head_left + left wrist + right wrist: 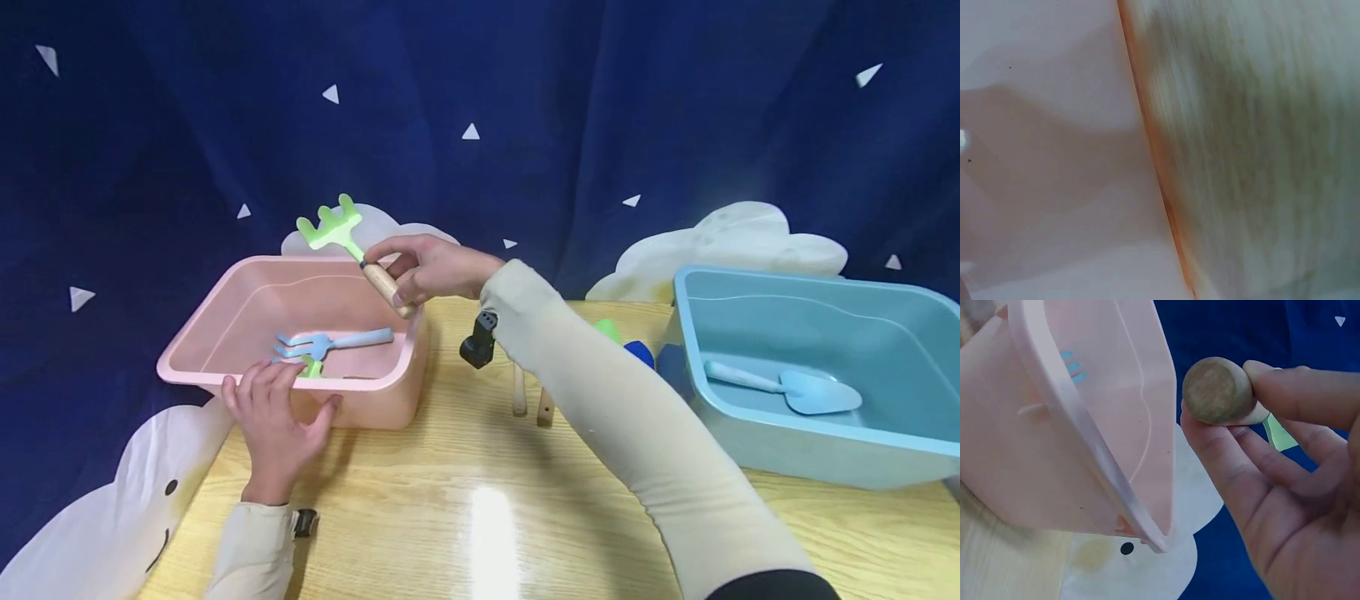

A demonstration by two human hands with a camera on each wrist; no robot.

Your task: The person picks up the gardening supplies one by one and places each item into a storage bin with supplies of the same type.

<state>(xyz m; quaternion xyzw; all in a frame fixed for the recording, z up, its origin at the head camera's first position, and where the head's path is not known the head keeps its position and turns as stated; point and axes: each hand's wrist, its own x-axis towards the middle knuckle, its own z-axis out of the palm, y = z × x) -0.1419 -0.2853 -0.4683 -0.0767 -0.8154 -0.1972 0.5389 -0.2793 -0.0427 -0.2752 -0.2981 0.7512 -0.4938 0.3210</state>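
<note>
My right hand (420, 271) pinches the wooden handle of a green toy rake (333, 225), holding it tilted above the right rim of the pink tub (225, 321). In the right wrist view the handle's round butt end (1217, 390) sits between thumb and fingers (1235, 481), beside the pink tub's wall (1054, 425). A blue toy fork (330, 342) and a small green piece lie inside the tub. My left hand (273, 417) rests flat against the tub's near wall, fingers straight over the rim. The left wrist view shows only blurred pink tub wall (1047, 150) and tabletop.
A blue tub (825, 317) at the right holds a light blue trowel (795, 390). Two wooden handles (528, 400) with green and blue heads lie on the wooden table (465, 508) behind my right forearm. A dark blue curtain hangs behind.
</note>
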